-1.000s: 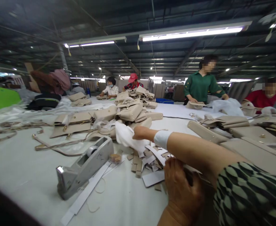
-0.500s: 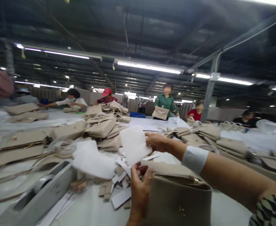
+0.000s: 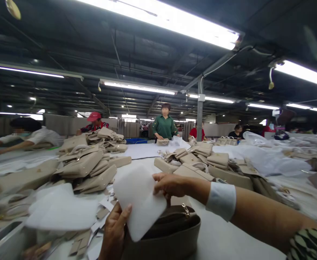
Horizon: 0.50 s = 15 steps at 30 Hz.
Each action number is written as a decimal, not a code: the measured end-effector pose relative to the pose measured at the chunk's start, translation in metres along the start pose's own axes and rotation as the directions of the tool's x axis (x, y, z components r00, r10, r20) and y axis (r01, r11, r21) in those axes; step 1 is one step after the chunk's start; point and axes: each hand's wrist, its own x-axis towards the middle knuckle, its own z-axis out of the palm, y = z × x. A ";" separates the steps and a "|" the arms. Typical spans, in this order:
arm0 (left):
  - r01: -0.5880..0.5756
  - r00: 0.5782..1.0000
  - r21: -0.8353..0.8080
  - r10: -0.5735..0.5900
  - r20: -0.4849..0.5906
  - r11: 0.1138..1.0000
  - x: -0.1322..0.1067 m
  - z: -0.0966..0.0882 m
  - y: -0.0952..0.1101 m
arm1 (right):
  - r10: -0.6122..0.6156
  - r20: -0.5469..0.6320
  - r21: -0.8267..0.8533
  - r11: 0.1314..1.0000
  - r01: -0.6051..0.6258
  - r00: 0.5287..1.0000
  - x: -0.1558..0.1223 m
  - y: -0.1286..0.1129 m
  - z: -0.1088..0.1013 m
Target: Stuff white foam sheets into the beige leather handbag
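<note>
The right hand (image 3: 171,185), reaching in from the right edge with a white wristband (image 3: 221,200), has its grip pinched on the upper right edge of a white sheet (image 3: 139,202). The sheet stands in the lower middle of the frame, its lower end just above the open mouth of a brown bag (image 3: 171,234). The left hand (image 3: 114,233) comes up from the bottom edge. Its thumb is pressed on the sheet's lower left edge and its fingers are hidden behind, so I cannot tell whether that grip clamps the sheet, the bag's rim or both.

The sheet looks thin and limp, so a pinch at one edge could let it fold or buckle against the rim. The zip pull (image 3: 184,208) sits at the mouth just under the right hand and could snag the sheet's edge. The bag looks soft, and if the left hand's hold slackens the mouth may sag shut.

At lower left, more white sheets (image 3: 61,213) and card scraps (image 3: 77,246) lie close by, so a sweep of the left forearm could scatter them over the table (image 3: 223,240). A heap of tan bags (image 3: 90,162) rises at middle left, and a person in a green top (image 3: 164,126) stands well apart.
</note>
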 end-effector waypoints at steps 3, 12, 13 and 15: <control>-0.037 0.999 0.061 0.035 0.027 0.997 0.002 -0.001 -0.005 | -0.073 0.021 0.034 0.997 0.072 0.997 0.013 0.000 -0.007; -0.212 0.976 0.136 0.202 0.087 0.968 -0.005 0.005 -0.001 | -0.223 -0.150 0.280 0.925 0.258 0.963 0.029 0.004 0.005; -0.216 0.975 0.137 0.204 0.092 0.967 -0.006 0.005 0.000 | -0.205 -0.169 0.293 0.924 0.248 0.964 0.028 0.003 0.005; -0.215 0.975 0.128 0.204 0.090 0.968 -0.006 0.004 -0.001 | -0.166 -0.182 0.303 0.928 0.216 0.969 0.028 0.003 0.003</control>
